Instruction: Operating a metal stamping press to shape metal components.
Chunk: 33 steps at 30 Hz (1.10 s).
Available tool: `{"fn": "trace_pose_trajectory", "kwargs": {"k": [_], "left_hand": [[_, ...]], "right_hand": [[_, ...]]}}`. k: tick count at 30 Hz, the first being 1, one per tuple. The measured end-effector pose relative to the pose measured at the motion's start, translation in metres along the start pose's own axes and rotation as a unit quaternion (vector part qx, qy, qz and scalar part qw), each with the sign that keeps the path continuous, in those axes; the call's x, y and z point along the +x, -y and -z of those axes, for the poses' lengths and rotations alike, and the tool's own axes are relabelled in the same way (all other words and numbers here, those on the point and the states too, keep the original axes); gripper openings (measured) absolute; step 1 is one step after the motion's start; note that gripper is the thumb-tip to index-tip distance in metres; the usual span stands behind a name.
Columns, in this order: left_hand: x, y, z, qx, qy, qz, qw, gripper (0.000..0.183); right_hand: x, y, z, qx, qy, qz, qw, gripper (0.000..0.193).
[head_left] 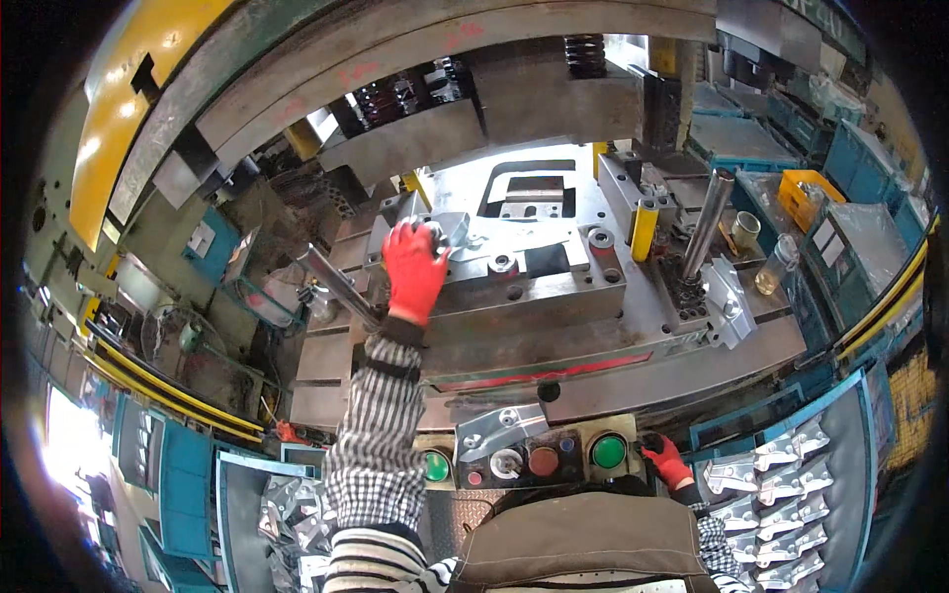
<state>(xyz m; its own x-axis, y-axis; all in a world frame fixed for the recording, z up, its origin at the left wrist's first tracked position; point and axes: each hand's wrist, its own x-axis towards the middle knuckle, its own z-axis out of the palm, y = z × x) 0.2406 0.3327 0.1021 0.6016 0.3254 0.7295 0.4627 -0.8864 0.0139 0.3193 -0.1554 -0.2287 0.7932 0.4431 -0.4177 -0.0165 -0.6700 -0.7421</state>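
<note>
The person's left hand, in a red work glove (415, 272), reaches forward over the grey steel lower die of the press (534, 296), its arm in a black-and-white checked sleeve (376, 445). Its fingertips are at a silver, bent sheet-metal piece (455, 227) that lies on the left part of the die. The fingers are bent and the thumb stands a little apart from them (whether they pinch the piece or only rest against it, one cannot tell).

The right hand, in a matching red glove (669, 461), is low and to the right, just beside the right end of the control box (593, 476), near its round green push button (608, 452). Its fingers look curled, but whether they grip anything cannot be made out.

Another silver formed metal piece (504, 431) lies tilted across the top of the box, between the two green buttons. A further shaped silver metal part (730, 301) sits at the right of the press bed, next to a thick upright steel post (707, 227). Similar parts fill a blue-edged bin at the right (848, 474), set in rows, and lie jumbled in another at the left (229, 514).
</note>
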Motion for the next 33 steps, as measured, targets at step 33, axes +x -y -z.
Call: {"fn": "trace_pose_trajectory", "kwargs": {"k": [33], "left_hand": [[-0.282,-0.04,0.07,-0.271,0.106,0.242,0.926,0.034]], "right_hand": [[0.169,0.108,0.265,-0.382,-0.245,0.013,0.891,0.066]]}}
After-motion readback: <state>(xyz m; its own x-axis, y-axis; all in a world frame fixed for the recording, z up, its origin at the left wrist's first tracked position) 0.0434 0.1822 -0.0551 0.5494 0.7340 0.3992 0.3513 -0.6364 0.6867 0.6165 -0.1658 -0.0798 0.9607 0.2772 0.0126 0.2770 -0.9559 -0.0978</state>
